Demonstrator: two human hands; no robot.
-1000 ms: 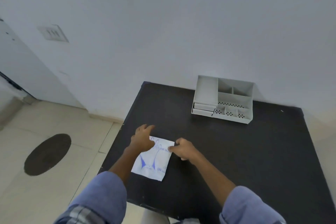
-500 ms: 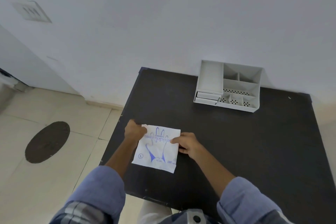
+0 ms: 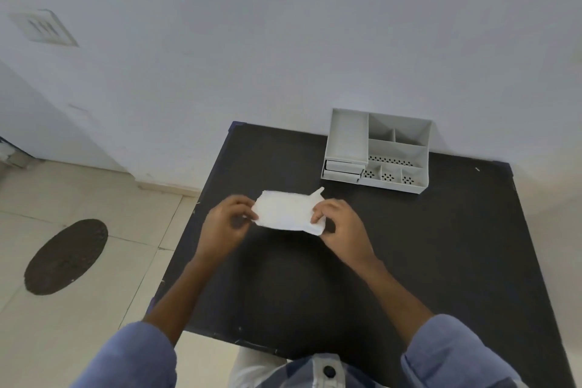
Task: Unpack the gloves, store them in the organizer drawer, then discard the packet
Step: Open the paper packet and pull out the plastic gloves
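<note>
Nearest the person, two blue sleeves frame the view, and the forearms run out over the dark bench (image 3: 441,261). The left hand (image 3: 225,224) and right hand (image 3: 341,230) hold the white glove packet (image 3: 288,209) between them, raised above the bench surface. Each grip is clamped on one end of the packet: the left grip pinches the left edge, though blur hides exactly how its fingers lie, and the right grip has its fingers (image 3: 318,214) curled over the right edge. A small tab or torn corner stands up just above the right grip. Only the plain white face shows.

The step in hand looks like opening the packet. To do it well, the pinches should sit close together at one edge, since a pull from the far ends only stretches the film. That raised corner by the right grip is the likely place to start a tear. The tear should be slow, with the mouth tilted up, so that thin gloves do not spill out.

Beyond the right grip, well apart from it and against the wall, stands the grey organizer (image 3: 378,151). Its drawer (image 3: 341,168), low at the front left, looks closed, so one grip must come free to pull it open.
</note>
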